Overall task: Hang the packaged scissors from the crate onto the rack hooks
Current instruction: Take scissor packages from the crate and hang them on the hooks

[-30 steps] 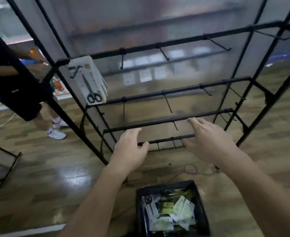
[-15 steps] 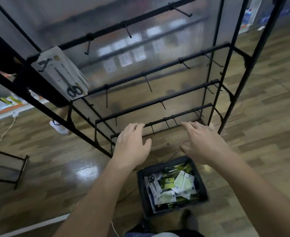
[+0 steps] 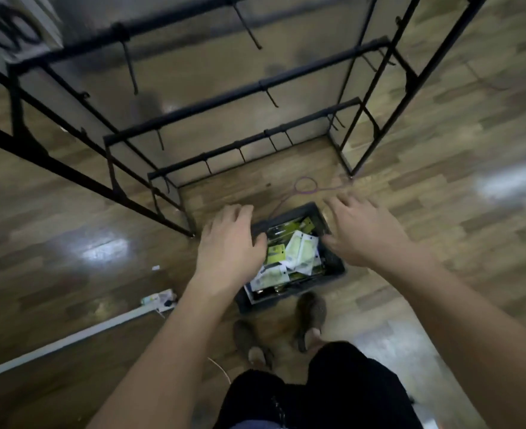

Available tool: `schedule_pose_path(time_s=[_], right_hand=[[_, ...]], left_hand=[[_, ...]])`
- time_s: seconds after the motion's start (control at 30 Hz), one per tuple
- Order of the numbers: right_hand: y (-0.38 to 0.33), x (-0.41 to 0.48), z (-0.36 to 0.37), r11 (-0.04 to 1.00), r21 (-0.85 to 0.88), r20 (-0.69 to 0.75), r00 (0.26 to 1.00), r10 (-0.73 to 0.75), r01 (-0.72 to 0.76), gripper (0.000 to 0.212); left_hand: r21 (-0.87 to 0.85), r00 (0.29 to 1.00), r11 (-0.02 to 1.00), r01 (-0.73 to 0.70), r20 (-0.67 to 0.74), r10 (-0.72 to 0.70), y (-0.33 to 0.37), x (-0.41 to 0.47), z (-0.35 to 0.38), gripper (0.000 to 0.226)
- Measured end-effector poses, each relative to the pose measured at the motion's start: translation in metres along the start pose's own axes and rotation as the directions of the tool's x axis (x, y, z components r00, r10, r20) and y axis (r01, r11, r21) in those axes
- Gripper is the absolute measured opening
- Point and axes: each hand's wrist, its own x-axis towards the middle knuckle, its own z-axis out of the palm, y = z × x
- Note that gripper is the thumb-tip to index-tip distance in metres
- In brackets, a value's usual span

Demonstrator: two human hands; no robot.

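Your left hand point(image 3: 229, 243) and right hand point(image 3: 359, 233) are hovering empty, fingers loose, over the crate point(image 3: 286, 300). Pinching one packaged scissors point(image 3: 302, 252) inside is likely coming next.

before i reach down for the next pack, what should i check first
1. Left hand free: ok, open and holding nothing.
2. Right hand free: ok, open and holding nothing.
3. Crate below both hands: ok, it sits on the floor under them.
4. Packs left in the crate: ok, several white and green ones show.
5. Free hooks on the rack: ok, those in view are bare.
6. Which pack lies loose on top: cannot tell, too blurred.
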Motion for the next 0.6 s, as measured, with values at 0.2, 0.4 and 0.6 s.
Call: schedule_pose_path(time_s=[0.2, 0.4, 0.6], right_hand=[[-0.017, 0.056, 0.059, 0.995, 0.091, 0.169, 0.985, -0.045, 0.030, 0.065], [-0.005, 0.145, 0.184, 0.986, 0.084, 0.255, 0.954, -0.159, 0.141, 0.066], [0.034, 0.258, 0.353, 0.989, 0.006, 0.294, 0.945, -0.141, 0.146, 0.063]], left_hand=[[0.036, 0.990, 0.999, -0.013, 0.140, 0.008, -0.027, 0.016, 0.066, 0.051], [0.023, 0.990, 0.999, 0.031, 0.136, -0.033, -0.044, 0.081, 0.188, 0.044], [0.089, 0.960, 0.996, 0.009, 0.277, -0.033, -0.083, 0.163, 0.372, 0.048]])
